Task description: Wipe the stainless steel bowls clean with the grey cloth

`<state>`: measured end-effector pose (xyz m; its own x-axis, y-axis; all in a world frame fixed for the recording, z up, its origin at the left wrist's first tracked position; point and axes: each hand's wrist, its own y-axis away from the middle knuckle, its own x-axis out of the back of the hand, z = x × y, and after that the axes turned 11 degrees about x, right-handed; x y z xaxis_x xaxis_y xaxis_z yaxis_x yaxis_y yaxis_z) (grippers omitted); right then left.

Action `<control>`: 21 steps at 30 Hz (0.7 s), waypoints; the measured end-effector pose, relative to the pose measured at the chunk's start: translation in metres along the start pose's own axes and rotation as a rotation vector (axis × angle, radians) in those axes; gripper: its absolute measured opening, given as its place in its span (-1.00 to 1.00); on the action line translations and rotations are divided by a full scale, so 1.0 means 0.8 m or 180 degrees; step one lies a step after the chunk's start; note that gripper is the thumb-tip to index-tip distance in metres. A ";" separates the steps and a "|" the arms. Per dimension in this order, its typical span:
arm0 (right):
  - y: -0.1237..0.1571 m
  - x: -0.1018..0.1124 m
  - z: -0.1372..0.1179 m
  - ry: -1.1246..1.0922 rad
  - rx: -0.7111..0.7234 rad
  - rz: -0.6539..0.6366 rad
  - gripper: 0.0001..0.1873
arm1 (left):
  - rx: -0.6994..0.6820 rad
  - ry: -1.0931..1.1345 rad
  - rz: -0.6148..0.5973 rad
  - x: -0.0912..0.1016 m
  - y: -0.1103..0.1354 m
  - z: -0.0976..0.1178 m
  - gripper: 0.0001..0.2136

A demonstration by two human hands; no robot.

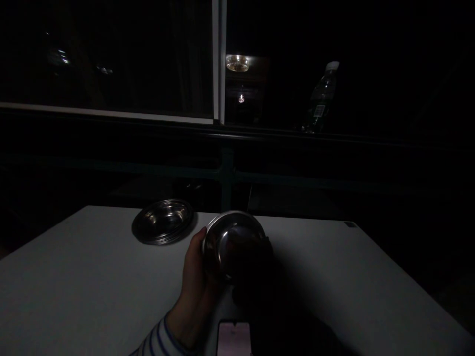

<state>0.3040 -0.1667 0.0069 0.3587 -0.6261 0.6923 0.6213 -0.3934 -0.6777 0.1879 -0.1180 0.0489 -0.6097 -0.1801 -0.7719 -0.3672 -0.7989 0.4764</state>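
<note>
Very dim and underexposed. A small lamp glows at twelve o'clock; only the pale surface catches light. Deep shadow swallows four o'clock.

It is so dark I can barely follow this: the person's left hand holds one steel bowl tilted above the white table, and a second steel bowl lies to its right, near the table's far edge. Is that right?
Not quite. The head view shows the second steel bowl lying to the left of the held steel bowl, not the right. The rest stands: the left hand holds that bowl tilted above the white table, and the other lies near the far edge.
</note>
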 end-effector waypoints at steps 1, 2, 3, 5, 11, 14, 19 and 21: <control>-0.002 0.000 -0.004 -0.0014 0.0086 -0.0003 -0.70 | 0.0059 -0.0024 -0.0007 0.001 0.000 0.000 -0.77; -0.004 0.000 -0.009 -0.0030 0.0184 -0.0007 -0.69 | 0.0080 -0.0044 0.0011 0.001 0.000 0.001 -0.77; -0.006 0.001 -0.014 -0.0041 0.0276 -0.0010 -0.68 | 0.0069 -0.0073 0.0049 0.002 0.000 0.001 -0.77; -0.011 0.005 -0.022 -0.0051 0.0402 -0.0005 -0.68 | -0.0014 -0.0161 0.0172 0.004 0.001 0.000 -0.81; -0.016 0.019 -0.022 0.0028 0.0437 0.0020 -0.71 | -0.0417 -0.0149 0.0243 0.002 0.002 0.001 -0.89; -0.016 0.021 -0.021 0.0070 0.0401 0.0013 -0.72 | -0.0291 -0.0055 0.0144 0.000 0.001 0.003 -0.88; -0.017 0.021 -0.022 0.0093 0.0406 -0.0001 -0.71 | -0.0394 -0.0098 0.0205 0.000 0.002 0.004 -0.90; -0.017 0.022 -0.023 0.0100 0.0401 0.0000 -0.71 | -0.0323 -0.0076 0.0106 0.001 0.003 0.003 -0.89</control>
<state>0.2893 -0.1845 0.0235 0.3380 -0.6477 0.6828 0.7046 -0.3068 -0.6398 0.1849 -0.1184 0.0505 -0.6374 -0.1948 -0.7455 -0.2742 -0.8469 0.4557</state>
